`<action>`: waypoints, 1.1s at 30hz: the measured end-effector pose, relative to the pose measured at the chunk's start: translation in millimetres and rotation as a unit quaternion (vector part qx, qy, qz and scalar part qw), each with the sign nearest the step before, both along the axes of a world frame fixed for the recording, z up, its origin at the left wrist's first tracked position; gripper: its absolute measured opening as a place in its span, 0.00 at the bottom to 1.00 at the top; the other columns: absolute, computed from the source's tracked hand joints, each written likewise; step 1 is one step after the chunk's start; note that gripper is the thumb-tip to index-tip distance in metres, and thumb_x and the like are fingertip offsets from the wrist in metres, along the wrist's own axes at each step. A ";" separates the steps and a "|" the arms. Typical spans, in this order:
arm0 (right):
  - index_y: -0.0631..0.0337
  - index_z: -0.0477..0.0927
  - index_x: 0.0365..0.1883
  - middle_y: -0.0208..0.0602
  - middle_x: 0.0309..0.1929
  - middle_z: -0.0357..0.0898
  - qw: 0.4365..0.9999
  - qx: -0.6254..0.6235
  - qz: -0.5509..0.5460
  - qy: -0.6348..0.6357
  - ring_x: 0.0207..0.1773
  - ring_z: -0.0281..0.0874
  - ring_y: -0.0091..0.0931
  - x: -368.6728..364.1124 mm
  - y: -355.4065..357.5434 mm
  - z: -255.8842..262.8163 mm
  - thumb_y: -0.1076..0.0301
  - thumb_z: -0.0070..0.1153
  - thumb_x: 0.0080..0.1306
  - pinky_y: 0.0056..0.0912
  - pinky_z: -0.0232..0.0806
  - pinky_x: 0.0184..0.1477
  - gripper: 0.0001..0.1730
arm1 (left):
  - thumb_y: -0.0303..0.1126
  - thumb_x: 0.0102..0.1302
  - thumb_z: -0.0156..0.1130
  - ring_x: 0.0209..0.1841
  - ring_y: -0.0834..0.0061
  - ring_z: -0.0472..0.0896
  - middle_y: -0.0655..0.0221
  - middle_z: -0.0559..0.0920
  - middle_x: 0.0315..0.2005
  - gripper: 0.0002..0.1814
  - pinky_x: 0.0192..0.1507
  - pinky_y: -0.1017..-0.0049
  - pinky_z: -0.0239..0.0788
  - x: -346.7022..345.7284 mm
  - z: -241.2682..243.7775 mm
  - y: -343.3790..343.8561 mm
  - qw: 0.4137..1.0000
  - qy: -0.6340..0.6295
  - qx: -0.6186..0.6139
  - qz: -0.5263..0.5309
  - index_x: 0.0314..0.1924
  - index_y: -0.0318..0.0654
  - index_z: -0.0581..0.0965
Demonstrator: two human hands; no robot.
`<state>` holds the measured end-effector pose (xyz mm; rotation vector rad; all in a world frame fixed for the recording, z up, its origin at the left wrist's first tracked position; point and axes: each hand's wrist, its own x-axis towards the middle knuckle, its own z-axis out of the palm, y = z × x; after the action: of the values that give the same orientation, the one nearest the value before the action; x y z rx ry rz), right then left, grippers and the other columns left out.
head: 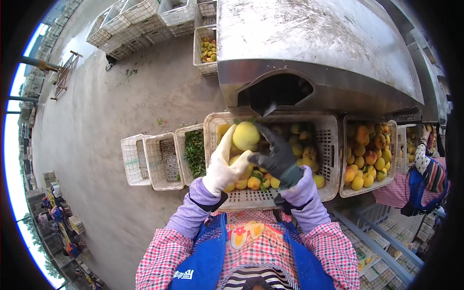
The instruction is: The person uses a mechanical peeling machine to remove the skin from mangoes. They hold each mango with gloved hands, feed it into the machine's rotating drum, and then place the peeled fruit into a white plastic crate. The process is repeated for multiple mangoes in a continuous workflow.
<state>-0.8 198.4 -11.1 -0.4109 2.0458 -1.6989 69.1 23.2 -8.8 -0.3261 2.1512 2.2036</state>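
In front of me, my left hand [226, 163], in a white glove, has its fingers and thumb around a large yellow peach [246, 136]. My right hand [277, 156] wears a dark glove. Its fingers are spread at the peach's right side; whether they press on it is unclear. Both hands are over a white plastic crate [268, 204] with slotted walls. Yellow and reddish peaches [253, 183], some with green leaves, lie in it below my hands. More peaches [302, 145] sit in its shaded right part.
A metal machine housing [319, 32] with a dark opening [275, 90] overhangs the crate's far edge. Left stands a crate of green leaves [195, 152]; right, another peach crate [369, 156]. A co-worker [417, 185] is farther right. Stacked crates [141, 21] stand on the concrete floor [108, 145].
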 end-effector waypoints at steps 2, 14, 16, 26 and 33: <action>0.63 0.66 0.73 0.45 0.69 0.72 0.990 -0.101 -0.052 -0.088 0.72 0.69 0.32 20.6 6.6 -11.6 0.69 0.82 0.49 0.36 0.63 0.73 0.54 | 0.26 0.67 0.65 0.49 0.71 0.85 0.55 0.85 0.50 0.36 0.56 0.72 0.76 1.0 12.6 2.3 0.988 0.085 -0.130 -0.027 0.73 0.28 0.64; 0.65 0.77 0.62 0.53 0.64 0.75 0.853 0.208 -0.223 0.424 0.64 0.73 0.52 -15.8 -13.0 -18.2 0.46 0.77 0.45 0.55 0.68 0.63 0.49 | 0.33 0.77 0.53 0.54 0.74 0.81 0.59 0.83 0.55 0.25 0.58 0.75 0.72 -12.0 2.3 4.0 0.990 -0.050 0.101 0.081 0.68 0.26 0.71; 0.65 0.79 0.59 0.53 0.63 0.75 0.796 0.233 -0.274 0.487 0.64 0.73 0.51 -46.0 -25.5 -54.4 0.46 0.77 0.47 0.53 0.68 0.63 0.45 | 0.37 0.79 0.52 0.55 0.72 0.80 0.58 0.81 0.56 0.26 0.59 0.72 0.73 -11.0 -3.8 4.2 0.980 -0.047 0.170 0.094 0.71 0.29 0.68; 0.62 0.78 0.62 0.51 0.65 0.76 0.920 0.107 -0.140 0.350 0.65 0.75 0.46 -41.5 -7.1 -7.5 0.43 0.75 0.51 0.50 0.66 0.67 0.46 | 0.32 0.80 0.49 0.69 0.54 0.73 0.50 0.70 0.69 0.25 0.70 0.57 0.67 -23.1 -26.3 10.2 0.975 0.137 0.168 0.047 0.73 0.39 0.66; 0.63 0.79 0.59 0.48 0.61 0.78 0.969 0.032 -0.147 0.195 0.66 0.73 0.46 24.2 -2.2 -36.9 0.38 0.74 0.50 0.50 0.62 0.70 0.47 | 0.37 0.83 0.45 0.68 0.56 0.73 0.48 0.65 0.71 0.27 0.71 0.58 0.65 -22.3 -10.3 34.6 0.898 -0.016 0.419 0.131 0.75 0.34 0.60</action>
<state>23.4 196.2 -48.0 -0.4698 2.5469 -1.8271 46.8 57.7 -19.1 -0.5966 0.9916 2.9595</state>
